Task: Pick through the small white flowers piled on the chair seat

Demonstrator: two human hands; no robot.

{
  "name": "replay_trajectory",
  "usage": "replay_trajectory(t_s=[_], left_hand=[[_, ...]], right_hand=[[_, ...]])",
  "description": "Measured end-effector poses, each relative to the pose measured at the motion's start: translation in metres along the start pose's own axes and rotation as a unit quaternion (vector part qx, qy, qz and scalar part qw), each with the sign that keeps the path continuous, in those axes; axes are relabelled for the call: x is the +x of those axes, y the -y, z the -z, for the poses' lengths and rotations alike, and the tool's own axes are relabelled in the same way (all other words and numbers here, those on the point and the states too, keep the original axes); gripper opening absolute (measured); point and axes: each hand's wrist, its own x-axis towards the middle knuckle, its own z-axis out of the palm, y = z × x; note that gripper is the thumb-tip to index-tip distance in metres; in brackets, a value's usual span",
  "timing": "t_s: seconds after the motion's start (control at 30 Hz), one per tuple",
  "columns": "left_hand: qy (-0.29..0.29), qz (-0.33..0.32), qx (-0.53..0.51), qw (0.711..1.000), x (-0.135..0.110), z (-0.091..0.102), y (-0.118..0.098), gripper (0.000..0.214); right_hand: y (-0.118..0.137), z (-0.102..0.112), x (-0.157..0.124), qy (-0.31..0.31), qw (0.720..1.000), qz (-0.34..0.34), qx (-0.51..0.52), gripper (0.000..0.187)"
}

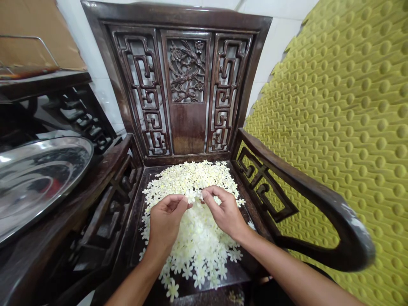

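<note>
Right of a metal tray (41,170), the left hand (165,221) and right hand (225,212) met fingertip to fingertip, both pinching one white flower (192,196) above the pile of flowers (197,242) on the chair seat (136,231), seemingly mid-separation, which called for a gentle pull apart.

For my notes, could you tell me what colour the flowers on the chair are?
Flowers are creamy white, yellowish centres; head view shows it.

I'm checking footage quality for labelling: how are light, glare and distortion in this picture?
Head view: even, soft light, hardly any shadow; the left hand, right hand and pinched flower are sharp; glare streaks the steel tray; wide-angle distortion bows the chair's armrest toward the edges.
</note>
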Motion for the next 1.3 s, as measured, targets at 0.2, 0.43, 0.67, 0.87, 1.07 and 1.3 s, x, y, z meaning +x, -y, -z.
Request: replay_trajectory(t_s=[0.2,0.43,0.67,0.87,1.07,1.3], left_hand=[[0.004,-0.008,0.001,1.000,-0.002,-0.001,0.001,0.012],[0.074,-0.032,-0.001,0.997,-0.005,-0.006,0.008,0.011],[0.087,-0.035,0.015,0.995,-0.007,-0.003,0.006,0.011],[0.081,-0.029,0.013,0.996,-0.007,-0.005,0.000,0.013],[0.082,-0.021,0.002,0.996,-0.008,-0.003,0.001,0.015],[0.077,-0.016,-0.007,0.997,-0.005,-0.004,0.005,0.010]], right_hand=[[0.009,0.002,-0.001,-0.033,0.997,0.038,-0.063,0.012],[0.013,0.001,-0.006,0.031,0.995,0.064,-0.070,0.010],[0.007,0.001,-0.003,0.004,0.997,0.057,-0.057,0.012],[0.003,-0.004,-0.004,0.008,1.000,0.018,0.014,0.015],[0.003,-0.004,-0.003,0.017,0.999,-0.003,0.050,0.016],[0.007,-0.003,-0.004,0.019,0.999,0.040,0.004,0.014]])
